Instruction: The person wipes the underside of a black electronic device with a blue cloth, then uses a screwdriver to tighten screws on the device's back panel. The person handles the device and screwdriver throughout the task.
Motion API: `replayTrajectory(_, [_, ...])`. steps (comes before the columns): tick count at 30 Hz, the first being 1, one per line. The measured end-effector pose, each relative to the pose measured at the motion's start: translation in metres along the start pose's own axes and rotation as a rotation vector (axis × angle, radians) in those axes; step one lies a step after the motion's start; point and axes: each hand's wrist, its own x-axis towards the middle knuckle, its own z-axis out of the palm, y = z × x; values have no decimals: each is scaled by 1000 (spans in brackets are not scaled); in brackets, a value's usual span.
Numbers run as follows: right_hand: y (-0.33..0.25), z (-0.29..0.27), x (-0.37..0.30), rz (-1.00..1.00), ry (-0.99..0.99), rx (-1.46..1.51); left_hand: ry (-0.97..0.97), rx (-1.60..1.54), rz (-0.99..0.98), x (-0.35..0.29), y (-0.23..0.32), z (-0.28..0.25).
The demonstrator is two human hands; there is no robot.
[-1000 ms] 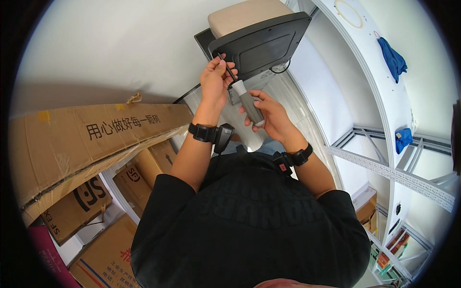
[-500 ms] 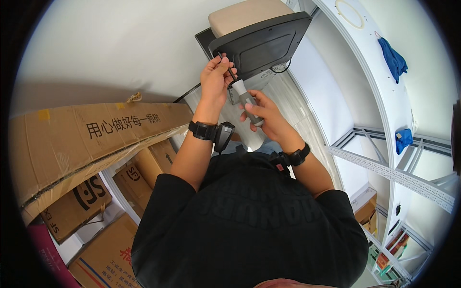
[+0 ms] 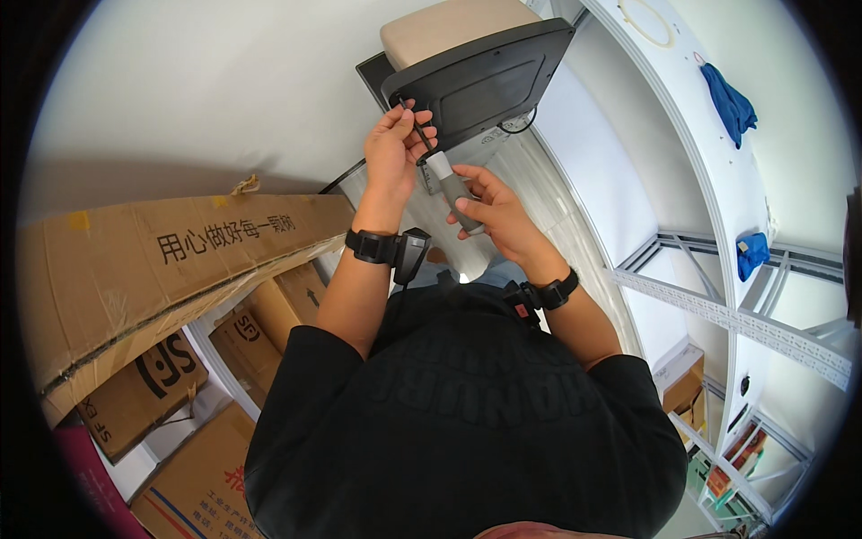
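Note:
My left hand (image 3: 390,153) is raised at the near left corner of a black plastic panel (image 3: 480,90), its fingertips pinching the dark shaft of a screwdriver (image 3: 439,165). The shaft's tip meets the panel's corner; the fingers hide what lies right at the tip. My right hand (image 3: 505,214) is closed around the screwdriver's thick grey handle, with the thumb on its side. A pale collar joins handle and shaft. The panel is tilted, and a beige padded block (image 3: 453,34), like a seat cushion, shows behind its upper edge.
A long cardboard box (image 3: 180,238) stands at my left, with more cartons (image 3: 148,386) on a rack below it. A white wall is ahead left. On the right rises a white metal shelf frame (image 3: 691,301) with blue cloth pieces (image 3: 729,106). A black cable (image 3: 530,124) loops beneath the panel.
The whole view has shifted slightly, so the panel and both hands appear a little further up and left. Both hands keep their hold on the screwdriver, and its tip stays at the panel's corner.

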Motion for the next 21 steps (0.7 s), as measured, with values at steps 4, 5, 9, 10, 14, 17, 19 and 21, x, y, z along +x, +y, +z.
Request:
replayTrajectory(4, [1, 0, -1, -27, 4, -27, -17, 5, -9, -2, 2, 1])
replayTrajectory(5, [0, 2, -2, -32, 10, -35, -17, 10, -8, -3, 3, 1])
replayTrajectory(9, [-1, 3, -4, -45, 16, -49, -32, 21, -9, -4, 4, 2])
replayTrajectory(10, [-1, 2, -5, -44, 13, -41, -36, 21, -9, -5, 4, 3])
replayTrajectory(14, [-2, -1, -7, -44, -1, -14, -45, 22, -15, -4, 2, 0])
replayTrajectory(17, [-5, -7, -11, -38, -9, 0, -79, 12, -10, -8, 2, 2])
replayTrajectory(19, [-9, -16, -17, -15, -11, 57, -107, 8, 4, -12, 0, 4])
replayTrajectory(21, [-11, -30, -25, 24, -14, 171, -132, 26, 7, -18, -4, 8])
